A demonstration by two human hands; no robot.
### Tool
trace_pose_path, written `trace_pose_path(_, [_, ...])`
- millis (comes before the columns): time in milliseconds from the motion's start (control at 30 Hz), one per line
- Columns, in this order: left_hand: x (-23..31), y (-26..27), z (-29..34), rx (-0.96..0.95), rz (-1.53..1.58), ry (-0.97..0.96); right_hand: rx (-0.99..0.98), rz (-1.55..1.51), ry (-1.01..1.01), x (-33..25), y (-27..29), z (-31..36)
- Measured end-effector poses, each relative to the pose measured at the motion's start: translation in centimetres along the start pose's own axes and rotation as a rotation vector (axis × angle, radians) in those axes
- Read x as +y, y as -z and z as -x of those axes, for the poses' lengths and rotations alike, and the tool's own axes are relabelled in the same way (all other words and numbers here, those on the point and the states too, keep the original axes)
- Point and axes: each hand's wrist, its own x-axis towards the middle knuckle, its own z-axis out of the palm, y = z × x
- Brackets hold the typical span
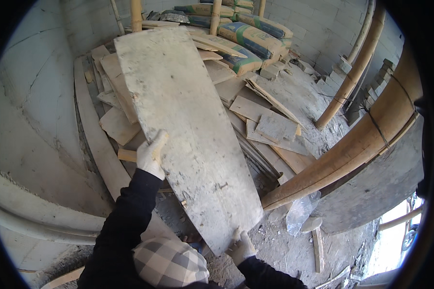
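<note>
A long, wide board (188, 115), coated with pale grey cement dust, slants across the middle of the view. Its far end lies over a heap of wood pieces, and its near end comes close to my body. My left hand (152, 156), in a whitish work glove, is closed on the board's left edge, thumb on top. At the near end, my right hand (242, 248), also gloved, grips the short edge near the right corner. The fingers beneath the board are hidden. Small nails or chips stick to the board's lower face area.
Scrap planks and plywood (270, 120) lie heaped beyond and beside the board. Stacked cement sacks (253, 41) stand at the back wall. Thick bamboo poles (332, 154) lean on the right. Clear plastic (301, 212) lies on the rubble floor. Checked cloth (171, 265) shows below my arms.
</note>
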Motion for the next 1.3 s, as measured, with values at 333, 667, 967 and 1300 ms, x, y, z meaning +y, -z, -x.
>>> trace_pose_path(333, [5.1, -9.3, -17.1, -0.553, 0.090, -0.307, -0.190, -0.181, 0.793, -19.8, -15.5, -7.8])
trace_pose_path(667, [1.0, 8.2, -16.5, 0.017, -1.222, -0.028, 0.060, 0.828, 1.445, -16.4, -11.3, -1.5])
trace_pose_path(967, [-11.6, 10.6, -11.6, -0.041, -0.204, 0.377, -0.284, 0.770, 0.535, -4.7, -7.4, -1.8])
trace_pose_path(1300, [-2.5, 8.2, 3.1, -0.389, -0.217, 0.404, -0.116, 1.442, 1.761, -3.8, -8.6, 2.7])
